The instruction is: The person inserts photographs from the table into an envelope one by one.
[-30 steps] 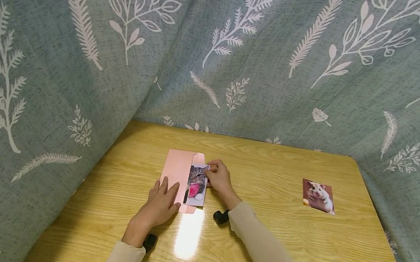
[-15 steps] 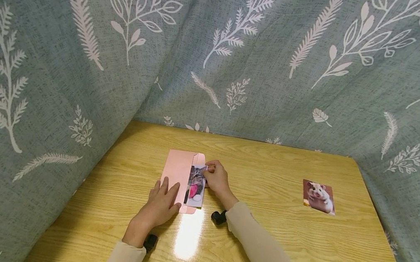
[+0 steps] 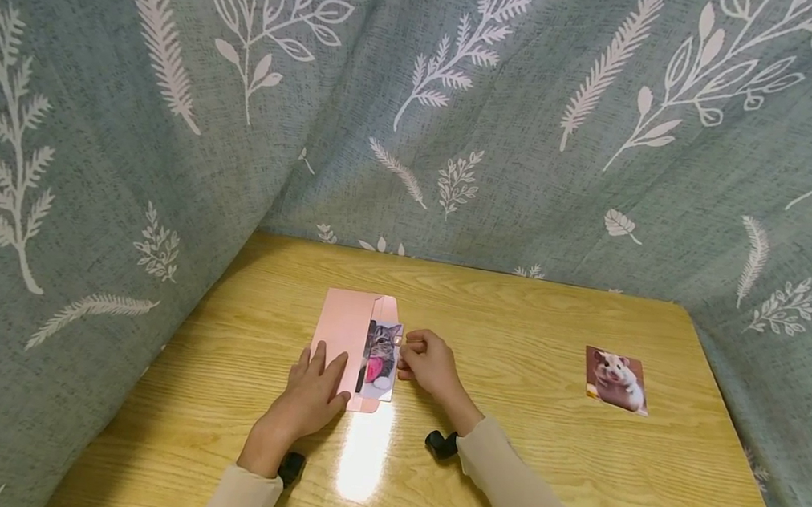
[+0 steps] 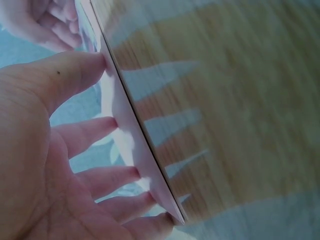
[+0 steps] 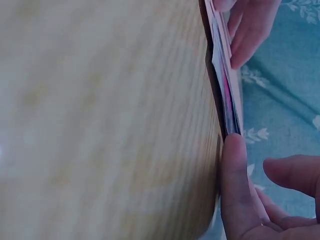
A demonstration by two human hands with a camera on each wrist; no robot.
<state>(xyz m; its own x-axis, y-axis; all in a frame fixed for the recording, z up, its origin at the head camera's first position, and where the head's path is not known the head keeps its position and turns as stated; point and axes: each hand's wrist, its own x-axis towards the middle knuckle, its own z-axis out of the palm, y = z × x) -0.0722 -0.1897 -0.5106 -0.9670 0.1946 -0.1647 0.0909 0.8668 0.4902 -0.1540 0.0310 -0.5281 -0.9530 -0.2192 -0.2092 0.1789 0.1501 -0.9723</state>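
Observation:
A pink envelope [image 3: 344, 320] lies on the table with its flap side facing right. From its opening sticks a cat photo [image 3: 384, 360], partly hidden inside. My left hand [image 3: 309, 390] rests on the envelope, fingers spread. In the left wrist view the left hand's fingertips [image 4: 107, 122] press along the pink paper. My right hand [image 3: 431, 364] is at the photo's right edge. One fingertip [image 5: 235, 147] touches the photo's edge in the right wrist view, while another digit [image 5: 285, 170] stands apart from it.
A hamster photo [image 3: 616, 379] lies by itself toward the right of the wooden table [image 3: 519, 457]. Patterned green-blue cloth [image 3: 500, 173] hangs behind the table and along both sides. Light glares off the tabletop just below the envelope.
The cat photo slid slightly left at first. My right hand has since let go of its upper corner and shifted right and nearer along its edge. The left hand stays in place.

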